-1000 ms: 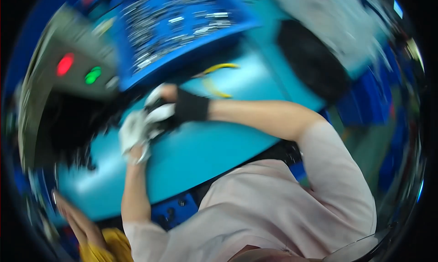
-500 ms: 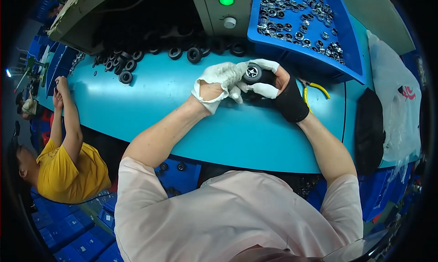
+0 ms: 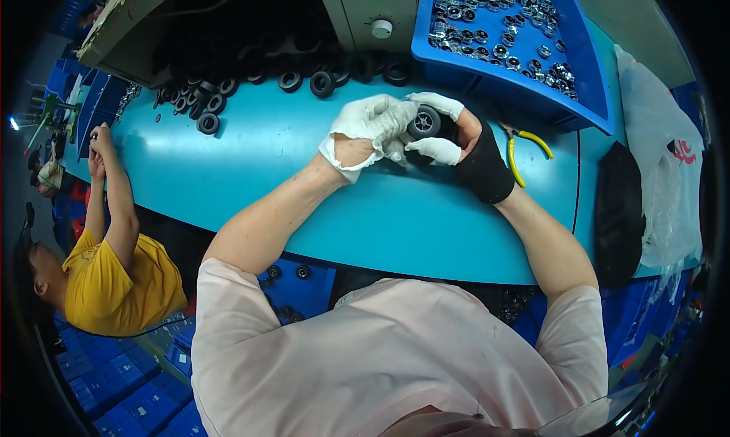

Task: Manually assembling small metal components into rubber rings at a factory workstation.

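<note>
A small wheel (image 3: 425,123), with a black tyre around a silver spoked rim, is held between my two hands above the turquoise table (image 3: 289,174). My left hand (image 3: 372,123), in a worn white glove, closes on the wheel's left side; some fingertips are hidden behind it. My right hand (image 3: 470,144) wears a black fingerless wrap and white finger covers. Its thumb and forefinger curve around the wheel's right side, and a dark shape shows inside the grip. Beside that hand lie yellow-handled pliers (image 3: 530,152).
Loose black tyres (image 3: 207,123) gather along the far side under a dark machine opening. A blue bin (image 3: 487,68) of chrome rims stands at the far right. A clear plastic bag (image 3: 665,163) and a black cloth (image 3: 617,216) lie rightmost. A co-worker in yellow (image 3: 125,285) sits at left.
The wheel has shifted slightly right between my fingers, and its rim now shows thin spokes where a bright star shape showed before. Both hands keep nearly the same grip.
</note>
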Tool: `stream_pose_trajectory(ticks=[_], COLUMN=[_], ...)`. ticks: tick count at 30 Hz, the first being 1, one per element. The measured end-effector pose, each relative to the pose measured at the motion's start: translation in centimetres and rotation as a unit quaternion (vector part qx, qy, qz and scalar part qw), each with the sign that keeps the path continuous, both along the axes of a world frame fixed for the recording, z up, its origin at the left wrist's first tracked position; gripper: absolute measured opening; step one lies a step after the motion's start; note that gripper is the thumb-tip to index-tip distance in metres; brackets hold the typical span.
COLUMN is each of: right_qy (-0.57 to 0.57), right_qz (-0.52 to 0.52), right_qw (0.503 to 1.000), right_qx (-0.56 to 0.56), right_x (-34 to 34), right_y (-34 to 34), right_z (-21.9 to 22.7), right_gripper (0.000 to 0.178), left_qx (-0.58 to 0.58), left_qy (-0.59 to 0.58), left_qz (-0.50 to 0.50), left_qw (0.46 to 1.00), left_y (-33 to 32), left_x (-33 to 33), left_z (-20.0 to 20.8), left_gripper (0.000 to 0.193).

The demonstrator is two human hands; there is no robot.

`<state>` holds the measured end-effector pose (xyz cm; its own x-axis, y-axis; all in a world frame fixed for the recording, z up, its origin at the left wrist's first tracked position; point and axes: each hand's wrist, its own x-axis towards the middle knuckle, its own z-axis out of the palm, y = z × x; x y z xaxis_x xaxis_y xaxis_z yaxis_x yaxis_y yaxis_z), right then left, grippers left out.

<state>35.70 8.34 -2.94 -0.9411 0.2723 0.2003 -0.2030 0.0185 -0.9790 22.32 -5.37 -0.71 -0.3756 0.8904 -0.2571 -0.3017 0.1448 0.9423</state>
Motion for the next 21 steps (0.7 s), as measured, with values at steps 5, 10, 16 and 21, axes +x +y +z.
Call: stream_pose_trajectory(ticks=[5, 10, 16, 21], right_qy=[-0.032, -0.067, -0.042, -0.002], right_qz=[-0.043, -0.044, -0.06, -0.06], right_qw=[0.999, 0.996, 0.997, 0.996], right_qx=[-0.008, 0.037, -0.005, -0.059], right_x=[-0.2, 0.0, -0.4, -0.1], right_y=[0.9, 0.9, 1.4, 0.9], right_z=[-0.7, -0.3, -0.4, 0.0], right_gripper=[0.025, 0.023, 0.028, 0.036], left_qx=[0.032, 0.031, 0.29, 0.232], left_qy=[0.108, 0.153, 0.526, 0.412], left_qz=[-0.006, -0.007, 0.086, 0.04], left_qw=[0.994, 0.988, 0.795, 0.88], left_y=[0.2, 0.2, 1.0, 0.4], left_x=[-0.2, 0.3, -0.5, 0.1], left_z=[-1.0, -0.4, -0.5, -1.4], left_gripper=[0.029, 0.03, 0.023, 0.055])
